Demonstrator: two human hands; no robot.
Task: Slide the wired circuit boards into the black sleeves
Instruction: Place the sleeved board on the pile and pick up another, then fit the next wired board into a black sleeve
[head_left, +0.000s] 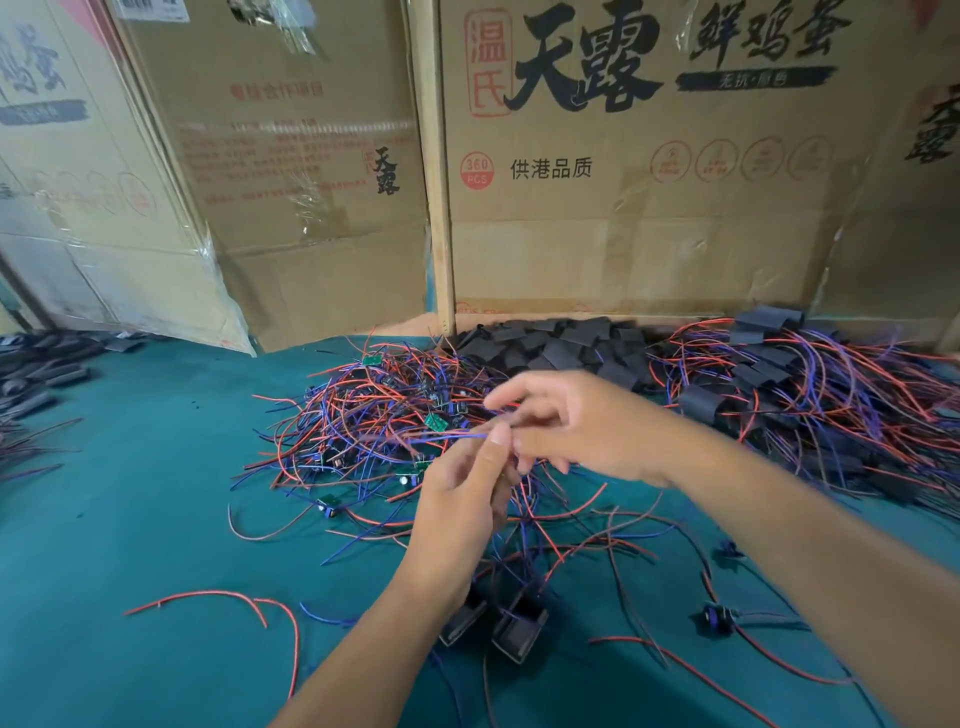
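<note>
Teal cloth covers the work surface, backed by tall cardboard boxes printed with black characters. At the far left edge lies a scatter of dark sleeved pieces. Nearer the front, a loose red wire curls on the cloth. Mid-table sits a tangled heap of wired circuit boards, red and blue leads with small green boards showing. Over its near edge the left hand pinches a few wires between thumb and fingertips, fingers curled. Below its wrist, 2 black sleeves lie on the cloth with leads trailing. The right hand meets the left, its fingers bent onto the same wires. Behind it is a pile of empty black sleeves, and at the far right a heap of sleeved boards with wires sticking out.
</note>
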